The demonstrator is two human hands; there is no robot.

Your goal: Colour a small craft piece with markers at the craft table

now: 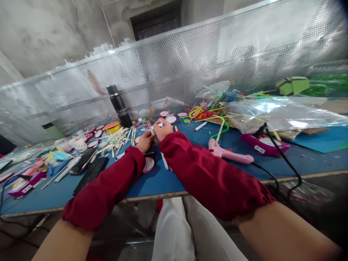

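Observation:
My right hand (165, 132) is closed around a white marker (160, 125) whose purple end points to the right. Close beside it, my left hand (145, 142) has its fingers pinched together; whatever they hold is too small and hidden to make out. The fingertips of both hands nearly meet over the blue table. Just below them lies a round white disc with a red rim (149, 165). More white discs (171, 119) rest beyond my hands, and another white marker (200, 126) is off to the right.
A pink glue gun (233, 156) and a purple power strip (265, 144) with cables lie right. Clear plastic (282, 112) covers cardboard behind them. Leftward are wooden sticks (116, 140), a black bottle (120, 106) and assorted craft supplies. A perforated metal panel (168, 61) borders the back.

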